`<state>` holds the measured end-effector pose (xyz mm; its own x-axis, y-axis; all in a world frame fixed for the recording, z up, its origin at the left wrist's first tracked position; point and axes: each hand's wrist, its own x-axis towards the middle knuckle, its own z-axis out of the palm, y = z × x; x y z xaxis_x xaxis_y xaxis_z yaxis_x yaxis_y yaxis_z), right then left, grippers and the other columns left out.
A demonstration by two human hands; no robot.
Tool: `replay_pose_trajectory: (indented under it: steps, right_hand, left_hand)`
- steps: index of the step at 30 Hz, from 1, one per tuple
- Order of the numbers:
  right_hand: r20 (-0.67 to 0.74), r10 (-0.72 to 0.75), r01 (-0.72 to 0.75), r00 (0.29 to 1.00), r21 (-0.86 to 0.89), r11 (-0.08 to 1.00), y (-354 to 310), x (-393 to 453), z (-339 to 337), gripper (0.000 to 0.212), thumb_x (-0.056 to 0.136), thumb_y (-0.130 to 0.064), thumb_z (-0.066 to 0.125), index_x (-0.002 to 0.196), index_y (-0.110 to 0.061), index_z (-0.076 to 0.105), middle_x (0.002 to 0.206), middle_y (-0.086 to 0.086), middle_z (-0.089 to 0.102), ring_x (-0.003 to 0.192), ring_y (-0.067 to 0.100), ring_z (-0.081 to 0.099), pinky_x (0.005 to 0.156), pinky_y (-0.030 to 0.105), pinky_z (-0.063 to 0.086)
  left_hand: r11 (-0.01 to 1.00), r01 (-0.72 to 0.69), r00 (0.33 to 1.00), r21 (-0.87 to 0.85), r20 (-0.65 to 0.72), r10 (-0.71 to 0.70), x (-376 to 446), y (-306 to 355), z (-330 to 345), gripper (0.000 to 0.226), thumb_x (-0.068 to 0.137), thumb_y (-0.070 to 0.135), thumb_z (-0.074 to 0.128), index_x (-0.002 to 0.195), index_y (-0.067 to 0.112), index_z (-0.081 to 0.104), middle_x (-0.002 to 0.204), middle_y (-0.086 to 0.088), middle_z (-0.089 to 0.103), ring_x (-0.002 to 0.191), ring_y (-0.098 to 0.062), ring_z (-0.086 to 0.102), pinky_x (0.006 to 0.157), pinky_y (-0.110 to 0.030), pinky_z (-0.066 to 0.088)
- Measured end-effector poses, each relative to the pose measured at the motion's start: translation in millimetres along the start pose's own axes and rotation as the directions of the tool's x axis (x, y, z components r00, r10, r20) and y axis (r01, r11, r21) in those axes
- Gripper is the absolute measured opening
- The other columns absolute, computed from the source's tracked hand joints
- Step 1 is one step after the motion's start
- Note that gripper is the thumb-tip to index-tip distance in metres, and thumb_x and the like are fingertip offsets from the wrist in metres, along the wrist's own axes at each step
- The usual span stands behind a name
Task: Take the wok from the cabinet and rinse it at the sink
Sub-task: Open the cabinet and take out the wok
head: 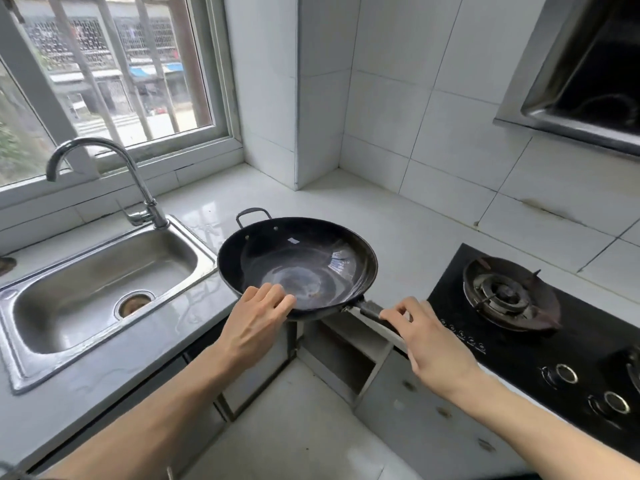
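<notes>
holding the wok [298, 265] level above the corner of the worktop [398, 216], the person has both hands on it. the right hand [429, 337] has its grip curled round the long dark handle [369, 311], which points back toward the person. the left hand [258, 318] has its fingers hooked over the near rim, the thumb hidden below, so its grip is closed on the wok's edge. the wok is dark, its inside shiny with pale streaks, and a small loop handle [253, 216] sticks out at its far side. it sits between the steel sink [104, 282] on the left and the black gas hob [519, 317] on the right, with its left edge just beside the sink's rim. a curved tap [114, 168] stands behind the sink, under a barred window [104, 71]. part of a range hood [588, 71] shows at the upper right. below the wok, an open cabinet space [343, 358] shows in the corner under the worktop.
</notes>
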<state>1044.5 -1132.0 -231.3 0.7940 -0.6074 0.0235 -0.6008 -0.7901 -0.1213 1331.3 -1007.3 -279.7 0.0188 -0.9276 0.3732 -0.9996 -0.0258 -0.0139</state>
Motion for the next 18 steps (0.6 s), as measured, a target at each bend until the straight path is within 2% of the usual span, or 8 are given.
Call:
replay_pose_trajectory:
  steps: [4, 8, 12, 14, 16, 18]
  right_hand:
    - [0.0, 0.072, -0.072, 0.997, -0.013, 0.997, 6, 16, -2, 0.076, 0.067, 0.016, 0.052, 0.127, -0.03, 0.04, 0.116, -0.004, 0.033, 0.1, 0.016, 0.037, 0.047, 0.025, 0.047]
    - [0.028, 0.122, -0.123, 0.992, 0.022, 0.992, 24, 33, 5, 0.076, 0.068, 0.016, 0.055, 0.128, -0.029, 0.04, 0.118, -0.003, 0.033, 0.101, 0.018, 0.039, 0.048, 0.024, 0.046]
    - [0.074, 0.143, -0.146, 0.987, 0.036, 0.989, 56, 59, 18, 0.079, 0.067, 0.015, 0.057, 0.129, -0.029, 0.039, 0.122, -0.005, 0.031, 0.105, 0.018, 0.04, 0.041, 0.016, 0.028]
    - [0.075, 0.152, -0.156, 0.986, 0.042, 0.987, 75, 74, 23, 0.077, 0.069, 0.015, 0.056, 0.131, -0.028, 0.039, 0.124, -0.006, 0.029, 0.108, 0.017, 0.039, 0.041, 0.016, 0.024]
    - [0.072, 0.158, -0.163, 0.985, 0.058, 0.985, 93, 90, 26, 0.075, 0.071, 0.014, 0.056, 0.131, -0.027, 0.039, 0.125, -0.006, 0.029, 0.109, 0.017, 0.039, 0.042, 0.017, 0.03]
    - [0.077, 0.162, -0.168, 0.984, 0.077, 0.983, 109, 104, 29, 0.075, 0.071, 0.015, 0.056, 0.132, -0.025, 0.04, 0.125, -0.006, 0.03, 0.111, 0.018, 0.04, 0.048, 0.019, 0.042]
  left_hand:
    - [0.999, -0.033, 0.998, -0.024, 0.044, 0.034, 31, -15, 17, 0.047, 0.067, -0.001, 0.074, 0.097, 0.019, 0.046, 0.092, 0.002, 0.049, 0.079, -0.02, 0.047, 0.068, -0.032, 0.041]
    - [0.997, -0.066, 0.995, -0.039, 0.066, 0.069, 65, -21, 36, 0.043, 0.069, -0.001, 0.072, 0.096, 0.02, 0.046, 0.091, 0.002, 0.051, 0.079, -0.02, 0.048, 0.068, -0.032, 0.042]
    - [0.993, -0.11, 0.992, -0.034, 0.058, 0.112, 105, -23, 55, 0.044, 0.065, -0.008, 0.068, 0.09, 0.018, 0.043, 0.085, 0.0, 0.048, 0.073, -0.02, 0.045, 0.063, -0.031, 0.038]
    - [0.991, -0.129, 0.99, -0.037, 0.046, 0.131, 127, -22, 63, 0.046, 0.063, -0.011, 0.067, 0.088, 0.017, 0.041, 0.081, -0.001, 0.045, 0.069, -0.021, 0.041, 0.06, -0.03, 0.034]
    - [0.99, -0.136, 0.989, -0.035, 0.055, 0.138, 148, -22, 74, 0.047, 0.064, -0.01, 0.07, 0.09, 0.017, 0.041, 0.082, -0.001, 0.045, 0.069, -0.02, 0.04, 0.061, -0.029, 0.031]
    - [0.991, -0.13, 0.988, -0.035, 0.072, 0.133, 167, -23, 86, 0.047, 0.065, -0.007, 0.072, 0.093, 0.018, 0.044, 0.083, 0.001, 0.046, 0.07, -0.019, 0.04, 0.061, -0.029, 0.033]
